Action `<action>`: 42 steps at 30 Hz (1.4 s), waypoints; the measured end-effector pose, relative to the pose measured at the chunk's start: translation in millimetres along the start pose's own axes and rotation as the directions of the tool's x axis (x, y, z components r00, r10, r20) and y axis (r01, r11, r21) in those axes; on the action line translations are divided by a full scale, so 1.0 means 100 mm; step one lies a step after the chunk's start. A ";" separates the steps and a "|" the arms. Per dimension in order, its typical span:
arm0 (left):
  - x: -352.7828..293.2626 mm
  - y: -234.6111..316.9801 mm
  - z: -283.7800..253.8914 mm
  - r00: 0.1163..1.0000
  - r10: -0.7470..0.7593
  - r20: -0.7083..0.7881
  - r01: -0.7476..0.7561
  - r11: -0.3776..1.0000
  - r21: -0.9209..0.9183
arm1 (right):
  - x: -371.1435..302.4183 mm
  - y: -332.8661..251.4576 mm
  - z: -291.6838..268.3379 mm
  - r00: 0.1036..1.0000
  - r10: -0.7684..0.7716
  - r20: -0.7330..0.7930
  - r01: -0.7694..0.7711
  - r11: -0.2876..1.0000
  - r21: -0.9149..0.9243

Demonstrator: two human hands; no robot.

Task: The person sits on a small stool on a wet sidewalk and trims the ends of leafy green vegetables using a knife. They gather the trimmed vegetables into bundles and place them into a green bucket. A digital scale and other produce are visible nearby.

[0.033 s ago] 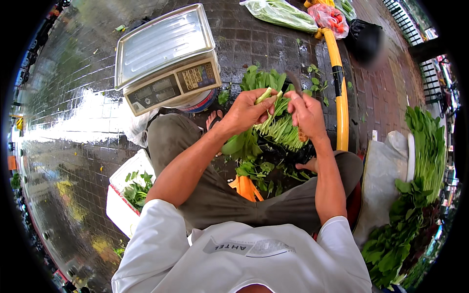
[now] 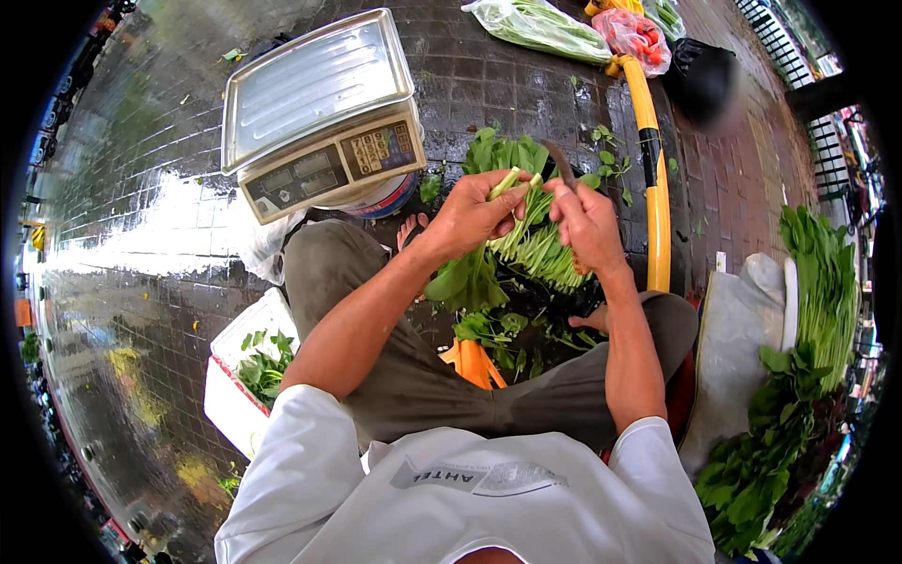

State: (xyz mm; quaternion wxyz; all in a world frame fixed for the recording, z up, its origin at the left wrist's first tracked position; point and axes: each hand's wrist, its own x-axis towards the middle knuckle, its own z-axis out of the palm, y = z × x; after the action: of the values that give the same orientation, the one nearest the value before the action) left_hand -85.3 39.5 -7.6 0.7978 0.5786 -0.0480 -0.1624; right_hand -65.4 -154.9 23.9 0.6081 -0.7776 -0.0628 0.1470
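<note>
Pale green stems (image 2: 504,183) of a leafy vegetable are pinched in my left hand (image 2: 477,211), their cut-looking ends pointing up. My right hand (image 2: 590,226) is wrapped round a knife, whose dark blade (image 2: 561,164) sticks up past the fingers. A bit of its brown handle shows below the palm. Both hands are close together, with a small gap between them. Beneath them lies a heap of leafy greens (image 2: 554,258), stems toward me and to the right, partly hidden by the hands.
A metal-topped weighing scale (image 2: 319,89) stands on a bucket at front left. A yellow-and-black pole (image 2: 658,221) runs along the right. At my left is a white box (image 2: 235,399) with greens; more greens (image 2: 817,310) lie far right. Bagged vegetables (image 2: 536,28) rest ahead on wet paving.
My right hand and the knife have shifted very slightly to the left. The left hand stays almost where it was.
</note>
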 end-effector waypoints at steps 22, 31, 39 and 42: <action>-0.25 0.16 -0.27 0.989 -0.137 0.057 0.148 0.919 -0.364 | 0.04 0.09 0.39 0.931 -0.319 0.179 0.365 0.842 -0.398; -0.28 0.19 -0.44 0.989 -0.147 -0.002 0.136 0.921 -0.365 | 0.28 -0.01 0.59 0.912 -0.332 0.242 0.408 0.805 -0.432; -0.25 0.31 -0.49 0.950 -0.113 -0.291 0.085 0.991 -0.107 | 0.55 -0.01 0.69 0.933 -0.280 0.226 0.349 0.858 -0.378; -0.18 0.26 -0.55 0.911 0.000 -0.413 0.004 1.000 0.009 | 0.77 0.13 0.71 0.943 -0.242 0.227 0.310 0.889 -0.338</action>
State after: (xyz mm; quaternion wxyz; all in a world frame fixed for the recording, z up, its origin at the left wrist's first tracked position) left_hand -82.5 102.4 1.4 0.7872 0.6036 0.1214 -0.0369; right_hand -15.1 -71.5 -16.1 0.4577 -0.8446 -0.2536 0.1133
